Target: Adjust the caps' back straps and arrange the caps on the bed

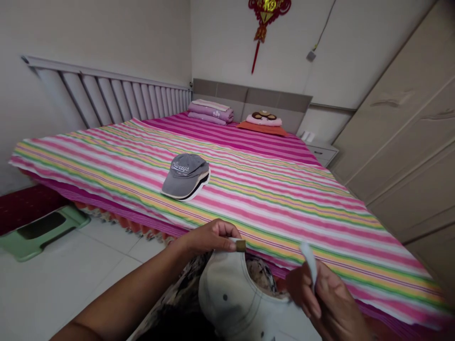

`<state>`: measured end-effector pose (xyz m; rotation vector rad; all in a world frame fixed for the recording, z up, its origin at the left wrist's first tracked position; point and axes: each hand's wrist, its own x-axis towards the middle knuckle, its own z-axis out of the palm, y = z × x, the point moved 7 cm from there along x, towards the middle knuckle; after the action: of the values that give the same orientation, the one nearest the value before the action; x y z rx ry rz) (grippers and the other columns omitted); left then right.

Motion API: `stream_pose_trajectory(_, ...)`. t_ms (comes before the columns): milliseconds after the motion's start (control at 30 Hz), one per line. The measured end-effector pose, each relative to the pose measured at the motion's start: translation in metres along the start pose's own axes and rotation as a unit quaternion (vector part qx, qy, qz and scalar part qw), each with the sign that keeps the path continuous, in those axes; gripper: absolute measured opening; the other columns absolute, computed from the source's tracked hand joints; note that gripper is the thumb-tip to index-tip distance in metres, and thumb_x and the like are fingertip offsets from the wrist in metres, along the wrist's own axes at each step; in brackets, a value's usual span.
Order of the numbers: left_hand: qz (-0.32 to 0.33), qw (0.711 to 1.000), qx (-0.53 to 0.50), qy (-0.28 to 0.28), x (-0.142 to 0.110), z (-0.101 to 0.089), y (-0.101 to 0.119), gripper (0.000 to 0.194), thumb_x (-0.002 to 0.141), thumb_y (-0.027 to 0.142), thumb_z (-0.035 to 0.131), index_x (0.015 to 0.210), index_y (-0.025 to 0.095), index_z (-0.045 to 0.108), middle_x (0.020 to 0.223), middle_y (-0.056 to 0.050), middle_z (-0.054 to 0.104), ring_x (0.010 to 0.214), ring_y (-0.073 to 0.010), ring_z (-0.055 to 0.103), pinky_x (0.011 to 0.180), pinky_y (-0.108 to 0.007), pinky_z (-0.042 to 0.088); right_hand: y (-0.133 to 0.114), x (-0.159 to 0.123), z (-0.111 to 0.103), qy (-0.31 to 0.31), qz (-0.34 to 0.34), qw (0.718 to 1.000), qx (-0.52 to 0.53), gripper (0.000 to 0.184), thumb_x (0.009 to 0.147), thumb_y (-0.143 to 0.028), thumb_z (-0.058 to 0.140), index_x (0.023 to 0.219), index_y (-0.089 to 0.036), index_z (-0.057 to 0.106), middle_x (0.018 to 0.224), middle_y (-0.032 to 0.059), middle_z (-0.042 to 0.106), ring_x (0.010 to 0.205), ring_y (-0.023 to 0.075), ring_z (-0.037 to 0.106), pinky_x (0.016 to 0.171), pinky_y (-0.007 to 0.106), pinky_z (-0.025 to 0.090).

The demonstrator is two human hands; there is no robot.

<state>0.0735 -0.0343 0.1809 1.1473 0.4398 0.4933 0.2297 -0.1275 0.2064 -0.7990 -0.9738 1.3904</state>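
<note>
My left hand [213, 237] pinches the back strap and small brass buckle of a white cap [231, 298] that I hold low in front of me. My right hand [327, 298] is closed on the cap's loose white strap end, which sticks up between the fingers; it is slightly blurred. A stack of caps [186, 176], a grey one on top with white lettering, lies on the striped bedsheet [284, 199] beyond my hands. Patterned fabric shows under the white cap.
The bed fills the middle of the room, with folded purple bedding [211, 112] and an orange pillow [263, 124] at the headboard. A green step stool [39, 232] stands on the tiled floor at left. A wardrobe [405, 137] lines the right side.
</note>
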Motion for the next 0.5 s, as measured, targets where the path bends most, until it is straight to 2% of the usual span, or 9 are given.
stream_pose_trajectory(133,-0.009,1.000,-0.007,0.003,0.002,-0.001,-0.006,0.025,0.060,0.031,0.072,0.075,0.011,0.066,0.062,-0.001,0.059,0.048,-0.0051,0.047,0.046,-0.016,0.034,0.009,0.005,-0.004,0.062,0.041,0.995,-0.073,0.031,0.079,-0.044,0.052,0.064,-0.017,0.053,0.038,-0.0048,0.041,0.040,0.0073,0.030,0.044,0.022,0.024)
stream_pose_trajectory(267,0.015,0.998,-0.059,0.015,0.003,0.000,0.001,0.021,0.060,0.028,0.072,0.069,0.010,0.065,0.058,-0.001,0.058,0.044,-0.0054,0.047,0.044,-0.016,0.034,0.014,0.014,0.008,0.034,0.057,0.991,-0.112,0.033,0.081,-0.042,0.051,0.058,-0.017,0.049,0.037,-0.0049,0.043,0.039,0.0064,0.031,0.043,0.020,0.024)
stream_pose_trajectory(400,0.031,0.994,-0.103,0.008,0.002,0.004,0.016,0.023,0.057,0.027,0.074,0.063,0.008,0.062,0.056,-0.003,0.058,0.045,-0.0072,0.049,0.045,-0.018,0.037,0.016,0.022,0.022,0.008,0.062,0.995,-0.076,0.026,0.081,-0.038,0.051,0.068,-0.017,0.053,0.045,-0.0014,0.053,0.043,0.0085,0.040,0.046,0.020,0.030)
stream_pose_trajectory(500,0.030,0.993,-0.113,0.020,0.001,-0.001,0.019,0.020,0.059,0.025,0.072,0.065,0.008,0.062,0.059,-0.006,0.063,0.047,-0.0097,0.054,0.047,-0.019,0.041,0.018,0.029,0.027,0.012,0.075,0.997,-0.020,0.023,0.079,-0.038,0.054,0.073,-0.016,0.055,0.050,0.0008,0.057,0.046,0.0100,0.045,0.047,0.021,0.034)
